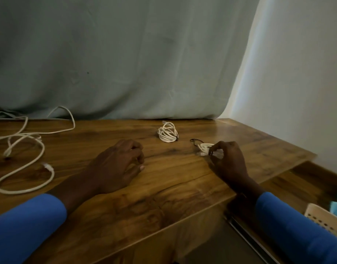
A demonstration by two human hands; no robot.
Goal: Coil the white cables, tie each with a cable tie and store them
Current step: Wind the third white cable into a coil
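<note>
A coiled white cable bound with a black tie lies on the wooden table, toward the back middle. My right hand pinches a second small white coil at the table's right side; a thin black tie trails from that coil to the left. My left hand rests on the table with its fingers curled loosely and nothing in it. A long loose white cable sprawls over the left part of the table, one plug end lying near my left forearm.
A grey-green cloth hangs behind the table and a white wall stands at the right. A perforated cream basket with something light blue in it sits low at the right, below the table's edge.
</note>
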